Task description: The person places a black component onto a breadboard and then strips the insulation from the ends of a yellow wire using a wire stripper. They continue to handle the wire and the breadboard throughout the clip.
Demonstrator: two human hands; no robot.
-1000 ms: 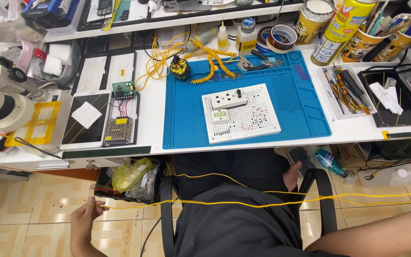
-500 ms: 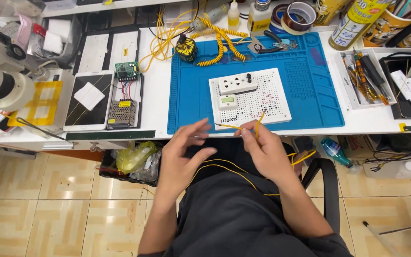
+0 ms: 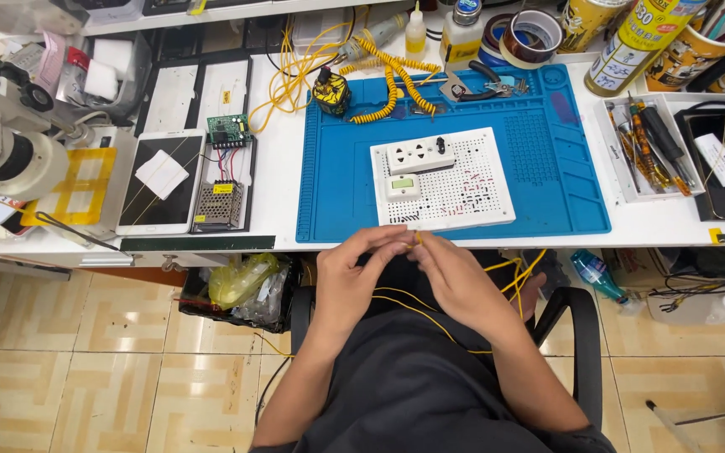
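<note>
My left hand (image 3: 354, 275) and my right hand (image 3: 455, 277) meet fingertip to fingertip just below the table's front edge, both pinching a thin yellow wire (image 3: 430, 317) that loops down over my lap and out to the right. Right above the hands a white perforated board (image 3: 445, 179) with a white socket block and a small green-screen module lies on the blue work mat (image 3: 547, 159).
Coiled yellow cables (image 3: 388, 75), pliers (image 3: 480, 82), tape rolls (image 3: 524, 33) and bottles sit at the mat's far edge. A tool tray (image 3: 648, 147) stands right, a tablet (image 3: 163, 180), circuit parts and a microscope (image 3: 2, 143) left. A bin (image 3: 241, 285) is under the table.
My hands came up from my sides and drew together at the table edge, closing on the yellow wire. The view has shifted closer over the table.
</note>
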